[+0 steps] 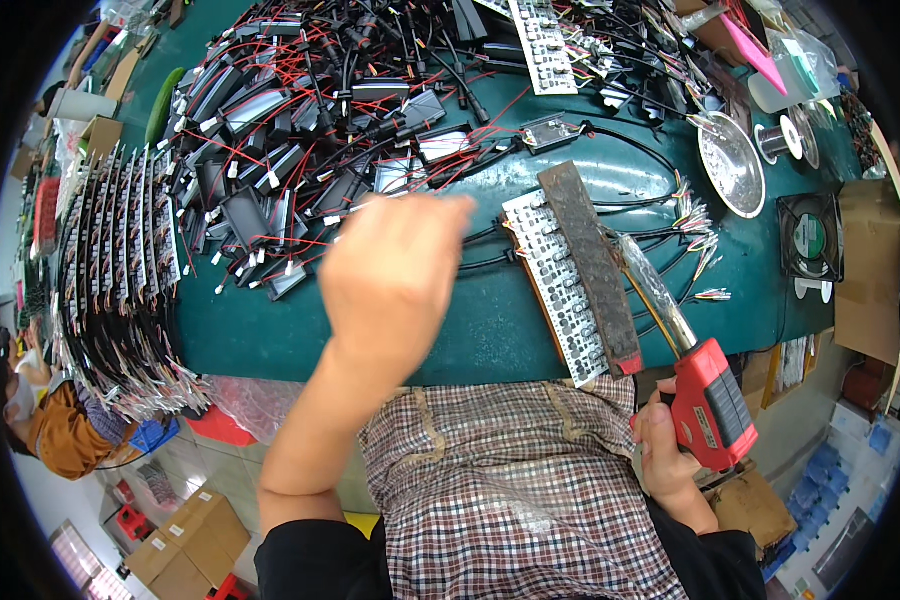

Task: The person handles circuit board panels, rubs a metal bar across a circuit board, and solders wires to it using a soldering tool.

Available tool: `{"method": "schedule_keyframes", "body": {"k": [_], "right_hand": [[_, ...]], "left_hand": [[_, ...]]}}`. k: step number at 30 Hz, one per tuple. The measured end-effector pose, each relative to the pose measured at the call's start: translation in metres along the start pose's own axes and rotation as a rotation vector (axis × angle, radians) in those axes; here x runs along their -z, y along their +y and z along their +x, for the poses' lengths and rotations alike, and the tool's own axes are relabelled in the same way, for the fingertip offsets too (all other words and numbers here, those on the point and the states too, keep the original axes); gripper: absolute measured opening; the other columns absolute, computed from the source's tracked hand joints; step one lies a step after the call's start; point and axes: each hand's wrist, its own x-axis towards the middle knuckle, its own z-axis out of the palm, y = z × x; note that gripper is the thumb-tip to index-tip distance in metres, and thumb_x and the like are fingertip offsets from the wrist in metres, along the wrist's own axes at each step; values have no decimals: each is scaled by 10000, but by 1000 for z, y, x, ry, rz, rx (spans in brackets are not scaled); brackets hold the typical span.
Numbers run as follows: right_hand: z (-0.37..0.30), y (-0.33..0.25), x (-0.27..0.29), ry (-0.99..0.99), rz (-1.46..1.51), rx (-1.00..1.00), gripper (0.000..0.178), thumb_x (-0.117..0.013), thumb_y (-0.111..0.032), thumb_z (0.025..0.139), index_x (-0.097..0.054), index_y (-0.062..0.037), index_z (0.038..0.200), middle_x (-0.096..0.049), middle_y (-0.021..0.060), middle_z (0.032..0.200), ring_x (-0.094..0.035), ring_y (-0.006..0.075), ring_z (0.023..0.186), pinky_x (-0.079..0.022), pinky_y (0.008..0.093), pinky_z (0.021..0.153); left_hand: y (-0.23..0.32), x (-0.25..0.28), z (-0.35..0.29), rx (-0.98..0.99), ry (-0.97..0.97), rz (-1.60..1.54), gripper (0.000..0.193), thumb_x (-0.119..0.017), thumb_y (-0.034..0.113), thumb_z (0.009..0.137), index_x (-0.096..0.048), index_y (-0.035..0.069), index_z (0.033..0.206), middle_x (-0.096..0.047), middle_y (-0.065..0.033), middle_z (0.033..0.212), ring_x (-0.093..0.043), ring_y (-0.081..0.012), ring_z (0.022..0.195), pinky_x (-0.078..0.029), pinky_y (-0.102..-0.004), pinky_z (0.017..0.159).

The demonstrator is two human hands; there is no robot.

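Note:
My right hand [665, 450] is wrapped round the grip of a red and black soldering gun [712, 410]. The gun's metal barrel slants up and left toward a long dark bar [595, 265]. That bar lies along a white circuit board panel [560, 290], near the table's front edge. Black cables with bare coloured wire ends [695, 215] extend right from under the bar. My left hand [395, 275], slightly blurred, is raised over the table left of the panel, its fingers curled; whatever is in them is hidden. Just beyond it lies a heap of black casings with red wires [255, 215].
Rows of wired circuit boards [120, 240] are stacked at the left. A green cucumber [163, 105] lies behind them. On the right are a metal bowl [732, 165], a wire spool [778, 140] and a square fan [810, 238]. Another board panel [542, 45] rests at the back.

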Motion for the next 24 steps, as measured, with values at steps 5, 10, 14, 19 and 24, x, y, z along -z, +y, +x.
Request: {"method": "schedule_keyframes", "body": {"k": [5, 10, 14, 19, 24], "right_hand": [[-3, 0, 1, 9, 23, -26, 249, -511, -38, 954, -469, 19, 1193, -447, 30, 641, -395, 81, 455, -366, 249, 468], [-4, 0, 4, -24, 24, -49, 258, -504, -18, 948, -472, 10, 1203, -436, 29, 635, -380, 82, 468, -357, 245, 479], [-3, 2, 4, -26, 22, -6, 260, -503, -14, 947, -473, 9, 1204, -434, 30, 634, -382, 86, 474, -359, 248, 483], [-2, -2, 3, -14, 10, -43, 257, -501, -17, 949, -475, 10, 1203, -444, 36, 650, -392, 86, 484, -363, 250, 486], [-4, -1, 3, -34, -4, 12, 256, -490, -5, 946, -473, 13, 1201, -458, 46, 670, -399, 86, 488, -366, 255, 484]], "left_hand": [[-38, 6, 19, 252, 51, 341, 111, -746, 117, 789, -692, 79, 877, -603, -60, 876, -594, -252, 812, -480, -374, 732], [-45, 7, 18, 257, 7, 370, 102, -753, 97, 759, -689, 70, 834, -604, -64, 922, -585, -263, 871, -486, -383, 754], [-45, 16, 20, 179, 99, 365, 105, -731, 70, 782, -660, 53, 858, -608, -73, 919, -592, -261, 857, -486, -383, 741], [-32, 33, 18, 460, 329, -509, 274, -752, -27, 809, -621, 18, 1045, -665, -69, 929, -627, -112, 863, -506, -243, 731], [-26, 46, 13, 467, 526, -1007, 446, -742, -115, 776, -555, -20, 1170, -595, -149, 1144, -636, -163, 910, -550, -247, 806]]}}
